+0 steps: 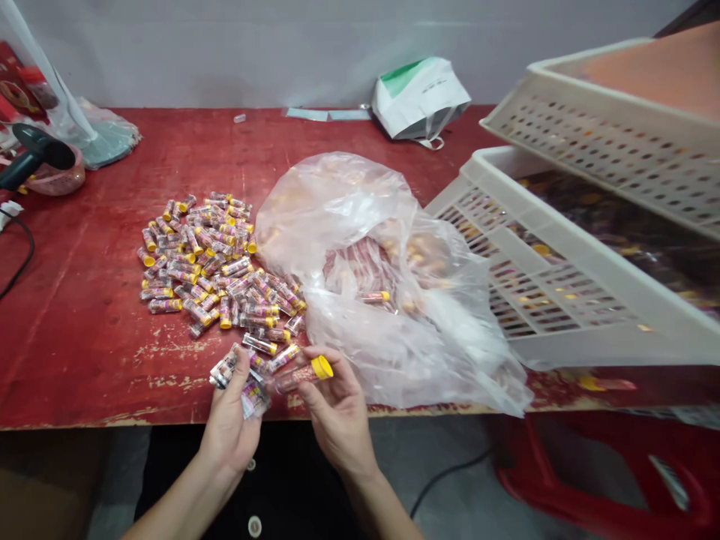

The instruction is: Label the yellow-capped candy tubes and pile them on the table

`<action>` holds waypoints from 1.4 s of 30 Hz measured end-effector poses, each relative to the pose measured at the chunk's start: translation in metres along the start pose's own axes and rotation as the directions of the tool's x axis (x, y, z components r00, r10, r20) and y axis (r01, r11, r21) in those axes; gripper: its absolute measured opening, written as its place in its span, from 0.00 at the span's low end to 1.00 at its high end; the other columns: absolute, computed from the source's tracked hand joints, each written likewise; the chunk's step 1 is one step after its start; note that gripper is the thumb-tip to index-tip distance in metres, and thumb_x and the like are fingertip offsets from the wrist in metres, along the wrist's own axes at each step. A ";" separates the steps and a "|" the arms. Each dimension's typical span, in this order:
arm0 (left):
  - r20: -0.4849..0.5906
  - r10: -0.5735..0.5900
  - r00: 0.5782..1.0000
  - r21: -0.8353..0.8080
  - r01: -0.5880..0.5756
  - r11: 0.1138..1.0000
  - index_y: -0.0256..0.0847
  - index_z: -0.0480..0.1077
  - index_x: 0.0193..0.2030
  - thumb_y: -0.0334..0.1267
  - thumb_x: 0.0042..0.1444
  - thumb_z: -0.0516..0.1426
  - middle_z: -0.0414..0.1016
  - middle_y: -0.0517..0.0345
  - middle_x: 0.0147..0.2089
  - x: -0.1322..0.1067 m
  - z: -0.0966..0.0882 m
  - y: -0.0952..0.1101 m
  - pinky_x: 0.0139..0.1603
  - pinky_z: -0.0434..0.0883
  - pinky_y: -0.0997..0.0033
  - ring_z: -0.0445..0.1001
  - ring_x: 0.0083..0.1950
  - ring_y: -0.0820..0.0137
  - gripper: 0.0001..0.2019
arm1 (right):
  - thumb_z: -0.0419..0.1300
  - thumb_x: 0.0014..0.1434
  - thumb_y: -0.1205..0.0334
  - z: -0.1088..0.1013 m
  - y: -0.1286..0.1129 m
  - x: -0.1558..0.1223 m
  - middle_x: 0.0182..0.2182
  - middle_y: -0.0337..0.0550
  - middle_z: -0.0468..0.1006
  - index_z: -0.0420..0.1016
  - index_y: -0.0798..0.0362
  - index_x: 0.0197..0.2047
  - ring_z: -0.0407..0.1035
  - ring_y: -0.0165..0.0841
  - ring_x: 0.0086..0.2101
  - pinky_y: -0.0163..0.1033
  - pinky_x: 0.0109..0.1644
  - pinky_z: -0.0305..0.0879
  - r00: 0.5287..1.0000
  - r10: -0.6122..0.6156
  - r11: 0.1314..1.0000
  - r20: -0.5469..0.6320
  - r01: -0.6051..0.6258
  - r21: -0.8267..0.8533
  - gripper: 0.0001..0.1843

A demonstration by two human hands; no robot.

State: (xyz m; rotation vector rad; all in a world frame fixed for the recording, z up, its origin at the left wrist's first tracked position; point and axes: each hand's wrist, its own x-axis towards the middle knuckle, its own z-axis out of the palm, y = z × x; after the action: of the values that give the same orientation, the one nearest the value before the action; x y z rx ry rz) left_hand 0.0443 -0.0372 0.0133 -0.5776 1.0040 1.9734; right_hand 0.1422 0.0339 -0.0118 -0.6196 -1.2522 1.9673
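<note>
My left hand (pixel 230 424) is closed on a few printed clear plastic sleeves (pixel 254 397), thumb on top. Between the thumb and fingers of my right hand (pixel 337 412) is a clear tube (pixel 301 375) with a yellow cap and small pinkish pieces inside. Its bare end reaches toward the sleeves; whether it sits inside one I cannot tell. Just beyond both hands lies a heap of wrapped, yellow-capped tubes (pixel 196 255). Right of the heap, a large translucent plastic bag (pixel 337 195) lies slack, with a single tube (pixel 375 297) at its opening.
Two white perforated crates (pixel 562 300) stand at the right, one stacked askew on the other; the lower holds many tubes. A white and green bag (pixel 419 97) rests by the wall. A dark hair dryer (pixel 39 154) lies at the left. A red stool (pixel 607 472) is below the table.
</note>
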 end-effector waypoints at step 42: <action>0.168 0.153 0.974 0.342 -0.203 0.918 0.36 0.73 0.32 0.43 0.41 0.71 0.72 0.60 0.27 -0.005 0.009 -0.015 0.22 0.65 0.78 0.64 0.24 0.78 0.16 | 0.62 0.57 0.77 -0.012 -0.004 0.003 0.37 0.41 0.82 0.80 0.43 0.44 0.75 0.36 0.38 0.46 0.43 0.69 0.873 -0.467 0.710 0.138 0.463 -0.530 0.18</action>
State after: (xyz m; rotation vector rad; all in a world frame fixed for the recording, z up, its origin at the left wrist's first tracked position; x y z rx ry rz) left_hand 0.0590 -0.0267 0.0154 -0.1492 1.3263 1.8903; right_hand 0.1502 0.0439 -0.0134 -0.5036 -1.7904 1.1735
